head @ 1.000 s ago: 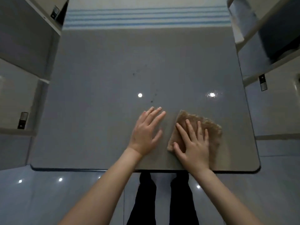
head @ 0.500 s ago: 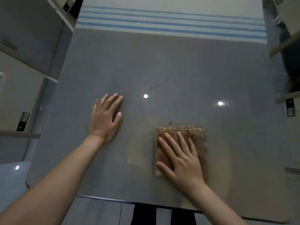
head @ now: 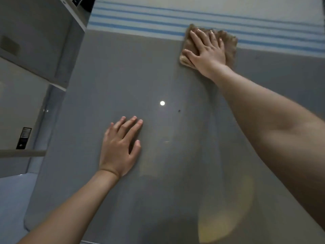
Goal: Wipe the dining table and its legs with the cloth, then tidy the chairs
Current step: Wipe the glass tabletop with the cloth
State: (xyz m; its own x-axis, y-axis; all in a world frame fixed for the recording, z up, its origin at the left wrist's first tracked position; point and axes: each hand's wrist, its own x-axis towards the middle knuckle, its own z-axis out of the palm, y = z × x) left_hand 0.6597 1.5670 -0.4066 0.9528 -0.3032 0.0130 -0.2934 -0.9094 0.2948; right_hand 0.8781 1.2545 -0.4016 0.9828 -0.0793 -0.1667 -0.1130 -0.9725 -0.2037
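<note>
The glossy grey dining table (head: 123, 71) fills most of the view. A folded brown cloth (head: 230, 48) lies flat at the table's far edge. My right hand (head: 206, 48) presses on it with straight, spread fingers, the arm stretched far forward. My left hand (head: 121, 147) rests flat on the tabletop near the middle left, fingers straight, holding nothing. A small dark speck (head: 179, 110) sits on the surface between the two hands.
A wall with blue and white stripes (head: 158, 20) runs right behind the table's far edge. A pale chair frame (head: 73, 16) stands along the table's left side, and another chair rail (head: 21, 153) shows lower left. Floor tiles show at the bottom left.
My right hand has pushed the cloth from the near part of the table all the way to the far edge. My left hand has stayed flat on the table while I leaned forward.
</note>
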